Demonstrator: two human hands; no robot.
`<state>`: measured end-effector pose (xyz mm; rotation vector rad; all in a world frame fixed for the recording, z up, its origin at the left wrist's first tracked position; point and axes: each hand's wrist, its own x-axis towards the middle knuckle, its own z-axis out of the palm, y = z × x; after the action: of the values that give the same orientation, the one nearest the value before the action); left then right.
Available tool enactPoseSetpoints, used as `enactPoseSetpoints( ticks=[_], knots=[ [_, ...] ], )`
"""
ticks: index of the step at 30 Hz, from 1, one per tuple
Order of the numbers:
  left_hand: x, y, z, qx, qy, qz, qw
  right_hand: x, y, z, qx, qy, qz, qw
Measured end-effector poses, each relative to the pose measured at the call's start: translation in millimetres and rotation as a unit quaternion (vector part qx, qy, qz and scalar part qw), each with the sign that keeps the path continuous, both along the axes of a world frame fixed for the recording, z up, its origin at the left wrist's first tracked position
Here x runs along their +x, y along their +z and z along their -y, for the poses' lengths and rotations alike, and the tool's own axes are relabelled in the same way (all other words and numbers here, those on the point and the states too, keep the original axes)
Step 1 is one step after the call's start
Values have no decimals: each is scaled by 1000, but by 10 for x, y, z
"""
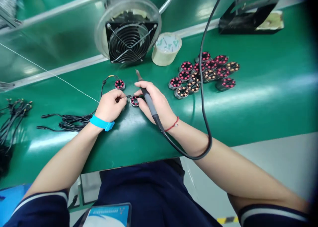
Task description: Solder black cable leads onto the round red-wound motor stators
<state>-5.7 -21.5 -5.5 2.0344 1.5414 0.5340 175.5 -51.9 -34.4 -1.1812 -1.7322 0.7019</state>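
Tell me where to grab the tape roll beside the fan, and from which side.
I'd grip the tape roll across its outer wall, coming from above: it lies flat with its core up, and the fan crowds its left side.

Our left hand (110,104) pinches a thin black wire (128,96) beside a small round coil (134,101) on the green bench (260,101). Our right hand (155,99) grips a soldering iron (147,95), tip pointing away, fingers touching the coil. A pile of coils (203,73) lies to the right.
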Motion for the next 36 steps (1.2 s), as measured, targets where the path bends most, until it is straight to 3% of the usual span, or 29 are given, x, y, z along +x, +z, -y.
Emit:
enactPoseSetpoints(
  ticks=[6,9,12,16,19,22,27,32,36],
  knots=[
    [-164,-4,-79,85,114,-67,988,142,60,44,5,-31,-30,999],
    [-32,41,-50,47,75,-154,984,147,87,68,16,-31,-29,999],
    [116,95,-29,15,52,-270,961,135,133,112,29,-22,-24,999],
    [68,135,-159,-16,60,-306,950,137,200,166,53,-13,-9,998],
    [-149,151,-516,-27,123,-289,949,149,213,165,88,-19,14,996],
    [-329,214,-1086,-9,166,-270,948,165,181,118,127,-26,40,991],
    [-181,342,-1959,6,166,-218,962,224,49,-27,159,-59,118,978],
    [123,317,-2274,24,119,-176,977,293,-66,-144,184,-96,177,962],
    [-119,364,-2264,75,127,-169,975,300,-58,-157,200,-92,185,958]
  ],
)
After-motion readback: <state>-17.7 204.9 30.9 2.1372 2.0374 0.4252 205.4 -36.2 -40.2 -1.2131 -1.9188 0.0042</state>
